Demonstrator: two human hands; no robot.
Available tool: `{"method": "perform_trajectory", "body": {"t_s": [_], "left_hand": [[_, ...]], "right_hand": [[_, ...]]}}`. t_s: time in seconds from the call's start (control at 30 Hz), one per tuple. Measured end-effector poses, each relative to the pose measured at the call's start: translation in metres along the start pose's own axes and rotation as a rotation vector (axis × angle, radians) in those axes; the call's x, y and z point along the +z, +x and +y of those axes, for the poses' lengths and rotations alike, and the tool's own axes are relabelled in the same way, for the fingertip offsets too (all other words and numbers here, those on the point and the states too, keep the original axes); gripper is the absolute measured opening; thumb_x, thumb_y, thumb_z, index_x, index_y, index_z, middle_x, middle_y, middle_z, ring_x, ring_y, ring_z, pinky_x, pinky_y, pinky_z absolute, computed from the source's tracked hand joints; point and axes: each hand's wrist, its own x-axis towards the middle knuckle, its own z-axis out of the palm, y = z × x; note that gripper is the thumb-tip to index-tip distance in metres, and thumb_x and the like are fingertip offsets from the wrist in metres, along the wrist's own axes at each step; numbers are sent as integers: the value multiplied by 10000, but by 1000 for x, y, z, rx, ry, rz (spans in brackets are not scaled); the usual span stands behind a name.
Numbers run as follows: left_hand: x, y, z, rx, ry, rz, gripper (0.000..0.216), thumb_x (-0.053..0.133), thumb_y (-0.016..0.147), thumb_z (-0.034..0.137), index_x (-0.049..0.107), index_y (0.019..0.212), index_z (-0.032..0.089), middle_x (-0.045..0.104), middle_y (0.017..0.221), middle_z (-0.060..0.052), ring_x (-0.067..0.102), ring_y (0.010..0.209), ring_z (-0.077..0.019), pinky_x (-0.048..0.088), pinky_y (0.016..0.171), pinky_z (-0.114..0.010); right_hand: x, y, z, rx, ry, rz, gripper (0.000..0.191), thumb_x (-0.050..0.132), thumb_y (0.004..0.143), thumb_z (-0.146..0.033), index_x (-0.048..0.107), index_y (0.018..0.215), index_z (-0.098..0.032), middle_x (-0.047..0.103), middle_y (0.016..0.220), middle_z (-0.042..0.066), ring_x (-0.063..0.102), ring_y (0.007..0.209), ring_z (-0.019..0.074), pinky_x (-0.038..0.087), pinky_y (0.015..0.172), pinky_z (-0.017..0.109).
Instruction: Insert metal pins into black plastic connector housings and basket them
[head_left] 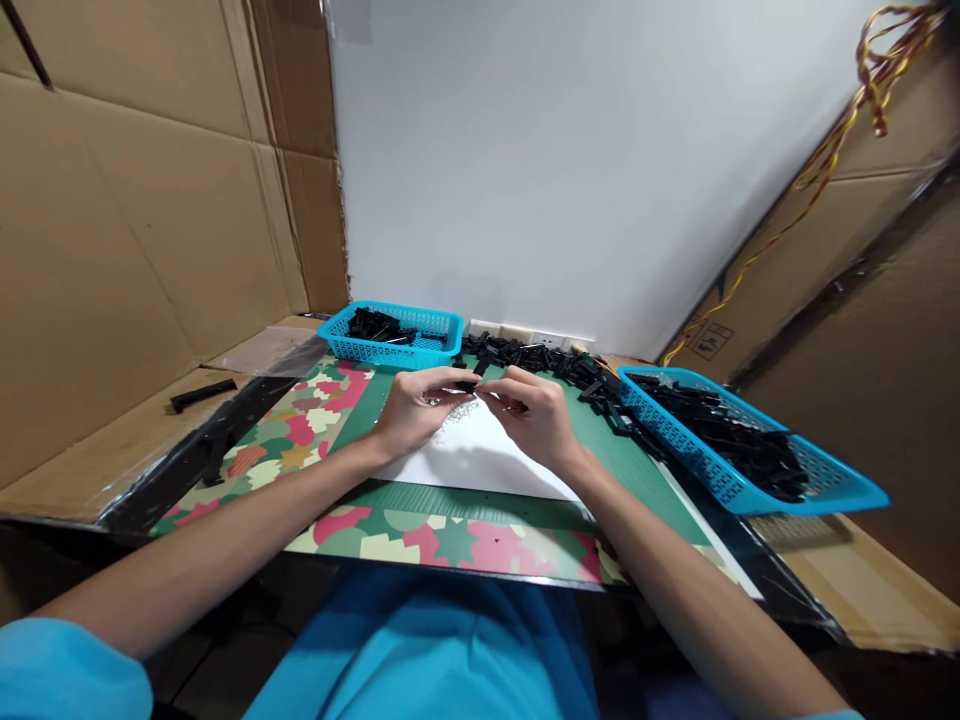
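Over a white sheet of paper (480, 468), my left hand (412, 410) pinches a small black plastic part (466, 386) between thumb and fingers. My right hand (536, 412) is closed too, its thumb and fingertips meeting at the right end of that part. Whatever sits in the right fingertips is too small to make out. Tiny shiny bits (456, 428) lie scattered on the paper between and below the hands. Just behind the fingertips, a longer black piece (486, 362) shows; I cannot tell whether it joins the held part.
A blue basket (352, 350) with black parts stands at the back left, another blue basket (720, 490) at the right. Loose black parts (555, 360) are heaped along the wall. One black piece (202, 395) lies on cardboard at the left. Twisted wires (825, 165) hang at the right.
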Motion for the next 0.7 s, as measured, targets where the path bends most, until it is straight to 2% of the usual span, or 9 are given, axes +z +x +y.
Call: {"method": "perform_trajectory", "body": {"t_s": [0.2,0.43,0.57,0.7], "left_hand": [[-2,0,-1,-18,-32,-41,266,798,884,288,811,1130,186,812,1136,-86,785,1022,-239,682,945,-391],[0,4,-2,-116,-118,-82,314,850,847,355,802,1098,171,816,1097,-102,794,991,-259,684,934,-416],[3,7,0,-227,-272,-103,382,855,855,367,754,1142,137,814,1056,-132,814,901,-273,708,834,-415],[1,10,1,-253,-349,-136,411,837,884,384,661,1181,161,811,1020,-124,816,862,-270,708,741,-377]], "right_hand": [[-1,-1,5,-46,23,4,243,608,1067,-330,831,1048,-236,623,812,46,522,642,140,409,615,297],[-4,2,4,0,42,-13,246,646,1050,-401,840,1014,-255,642,848,51,539,668,146,419,627,305],[-8,5,7,17,81,-21,210,694,1023,-401,841,1014,-251,621,824,39,517,652,137,401,606,300],[-9,6,10,35,90,-17,187,739,991,-399,835,1074,-261,611,812,29,491,626,130,386,586,296]]}}
